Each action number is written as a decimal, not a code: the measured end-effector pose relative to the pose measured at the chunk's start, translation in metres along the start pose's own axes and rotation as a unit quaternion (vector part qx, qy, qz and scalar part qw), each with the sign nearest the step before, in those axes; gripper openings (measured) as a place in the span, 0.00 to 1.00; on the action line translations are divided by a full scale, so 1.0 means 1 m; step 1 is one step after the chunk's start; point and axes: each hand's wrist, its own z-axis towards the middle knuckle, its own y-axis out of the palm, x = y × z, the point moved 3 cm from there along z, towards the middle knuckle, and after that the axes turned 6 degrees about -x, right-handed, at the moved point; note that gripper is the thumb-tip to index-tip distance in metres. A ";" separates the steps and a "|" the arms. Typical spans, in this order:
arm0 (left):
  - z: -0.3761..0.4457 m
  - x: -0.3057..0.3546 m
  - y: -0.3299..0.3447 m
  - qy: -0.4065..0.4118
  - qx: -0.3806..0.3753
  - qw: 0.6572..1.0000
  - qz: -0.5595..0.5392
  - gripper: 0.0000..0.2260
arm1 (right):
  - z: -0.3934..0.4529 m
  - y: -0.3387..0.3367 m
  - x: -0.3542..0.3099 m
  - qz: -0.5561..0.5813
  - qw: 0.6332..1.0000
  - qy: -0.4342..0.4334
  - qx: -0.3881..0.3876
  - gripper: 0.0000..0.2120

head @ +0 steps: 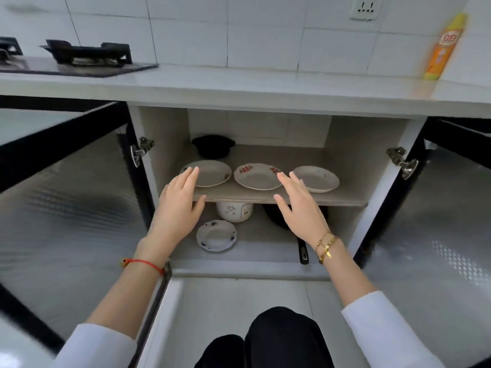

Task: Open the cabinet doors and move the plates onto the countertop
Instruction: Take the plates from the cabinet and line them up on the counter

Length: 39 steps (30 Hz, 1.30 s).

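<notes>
Both cabinet doors stand swung wide, the left door point(61, 187) and the right door point(449, 208). On the upper shelf point(342, 199) lie three white plates side by side: a left plate point(212, 172), a middle plate point(256, 176) with red marks, and a right plate point(318, 177). My left hand point(180, 205) is held out with straight fingers, its fingertips over the left plate's near rim. My right hand point(300, 205) is spread between the middle and right plates. Neither hand holds anything. The pale countertop point(265, 86) runs above the cabinet.
A black pot point(212, 146) sits behind the plates. Below the shelf are a small patterned dish point(216, 235), a white cooker point(233, 211) and a black pan with its handle point(303, 251) sticking out. A gas stove point(87, 55) and an orange bottle point(445, 46) stand on the countertop.
</notes>
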 end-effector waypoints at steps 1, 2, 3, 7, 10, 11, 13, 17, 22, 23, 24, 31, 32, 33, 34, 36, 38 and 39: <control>0.002 -0.007 0.001 -0.006 0.003 1.000 0.002 0.28 | 0.007 0.010 0.000 0.004 1.000 0.000 -0.012 0.24; 0.004 -0.014 0.003 -0.011 0.008 1.000 0.005 0.28 | 0.015 0.019 0.000 0.007 1.000 0.000 -0.024 0.24; 0.007 -0.020 0.005 -0.016 0.011 1.000 0.008 0.28 | 0.023 0.027 0.001 0.009 0.999 0.000 -0.036 0.24; 0.022 -0.046 0.021 -0.041 0.008 0.999 0.018 0.28 | 0.056 0.060 0.002 0.011 0.998 -0.018 -0.063 0.24; 0.037 -0.066 0.037 -0.067 -0.005 0.998 0.018 0.28 | 0.083 0.086 0.004 0.020 0.996 -0.019 -0.084 0.24; 0.043 -0.073 0.042 -0.077 -0.011 0.997 0.015 0.28 | 0.092 0.095 0.005 0.027 0.995 -0.012 -0.093 0.23; 0.055 -0.089 0.053 -0.099 -0.027 0.995 0.004 0.28 | 0.110 0.113 0.009 0.035 0.994 0.002 -0.102 0.23; 0.083 -0.122 0.073 -0.143 -0.055 0.988 -0.015 0.28 | 0.147 0.149 0.017 0.034 0.993 0.023 -0.111 0.22; 0.121 -0.155 0.100 -0.185 -0.089 0.978 -0.024 0.25 | 0.188 0.189 0.026 0.041 0.992 0.045 -0.110 0.18; 0.129 -0.161 0.106 -0.194 -0.098 0.976 -0.030 0.24 | 0.195 0.197 0.028 0.044 0.991 0.048 -0.115 0.18; 0.137 -0.167 0.113 -0.204 -0.104 0.973 -0.040 0.24 | 0.202 0.205 0.031 0.046 0.991 0.051 -0.117 0.18; 0.176 -0.199 0.156 -0.247 -0.131 0.954 -0.110 0.24 | 0.228 0.242 0.056 0.074 0.985 0.108 -0.108 0.14; 0.180 -0.202 0.160 -0.253 -0.132 0.951 -0.114 0.24 | 0.230 0.245 0.059 0.081 0.984 0.119 -0.106 0.14; 0.184 -0.204 0.165 -0.261 -0.131 0.949 -0.121 0.23 | 0.232 0.247 0.062 0.091 0.982 0.129 -0.106 0.15; 0.188 -0.205 0.169 -0.266 -0.126 0.947 -0.126 0.23 | 0.235 0.250 0.064 0.100 0.979 0.139 -0.109 0.15; 0.195 -0.208 0.174 -0.273 -0.110 0.946 -0.137 0.21 | 0.239 0.254 0.066 0.110 0.975 0.155 -0.112 0.15; 0.200 -0.210 0.178 -0.284 -0.104 0.940 -0.155 0.19 | 0.243 0.258 0.066 0.124 0.971 0.170 -0.111 0.16; 0.202 -0.211 0.179 -0.285 -0.106 0.939 -0.161 0.18 | 0.244 0.259 0.066 0.130 0.970 0.175 -0.108 0.16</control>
